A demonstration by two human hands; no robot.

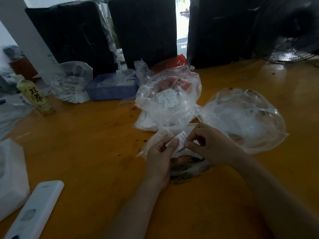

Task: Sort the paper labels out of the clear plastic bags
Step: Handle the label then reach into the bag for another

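Observation:
A small white paper label (pixel 181 139) is pinched between my left hand (pixel 159 159) and my right hand (pixel 209 144), just above a flat clear plastic bag (pixel 188 167) lying on the yellow table (pixel 89 152). My left hand also holds an edge of that bag. Beyond my hands sits a puffed clear bag (pixel 168 99) with several white labels inside. Another puffed clear bag (pixel 245 118) lies to its right.
A blue plastic tray (pixel 110 91) with bags in it stands at the back. Left of it are a crumpled bag (pixel 70 81) and a drink bottle (pixel 37 99). A white remote-like case (pixel 36 209) lies front left. Black bundles (pixel 143 31) and a fan (pixel 290 40) line the rear.

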